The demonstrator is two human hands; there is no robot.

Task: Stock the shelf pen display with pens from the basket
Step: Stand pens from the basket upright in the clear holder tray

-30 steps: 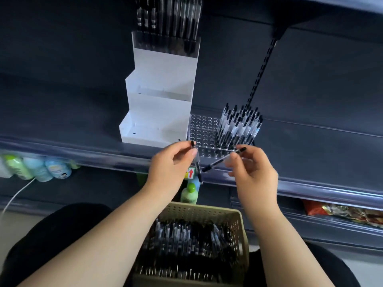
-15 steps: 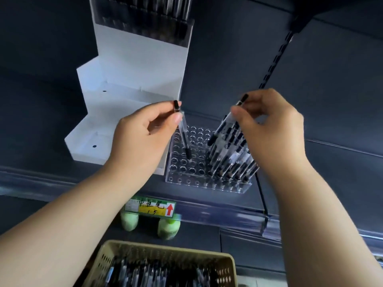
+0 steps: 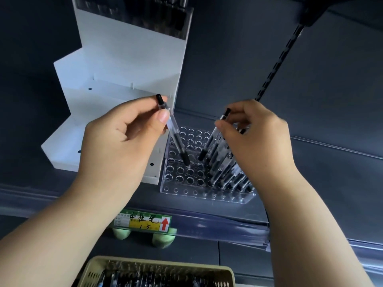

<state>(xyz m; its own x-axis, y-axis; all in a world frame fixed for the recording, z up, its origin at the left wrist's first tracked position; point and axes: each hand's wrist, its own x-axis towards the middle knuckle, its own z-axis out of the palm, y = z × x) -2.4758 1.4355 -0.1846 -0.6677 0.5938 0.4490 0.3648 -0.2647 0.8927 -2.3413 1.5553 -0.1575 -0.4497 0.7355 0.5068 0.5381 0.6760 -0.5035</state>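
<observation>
A clear pen display rack (image 3: 186, 190) with rows of round holes sits on the dark shelf; its right side holds several black-tipped clear pens (image 3: 226, 172). My left hand (image 3: 122, 141) pinches one clear pen (image 3: 176, 135) near its cap, tip down over the rack's empty holes. My right hand (image 3: 257, 141) pinches a second pen (image 3: 211, 139), slanted with its tip at a hole beside the standing pens. The beige basket (image 3: 226, 272) with several pens lies at the bottom edge.
A white stepped display stand (image 3: 116, 65) stands left of the rack, with dark pens in its top tier. A yellow-green price label (image 3: 145, 221) hangs on the shelf edge. Green bottle caps (image 3: 163, 239) show below. A slotted upright (image 3: 277, 63) runs up the back wall.
Both hands rose from the shelf edge to the rack. Since half a second ago both pens have dropped lower, their tips now close to the holes.
</observation>
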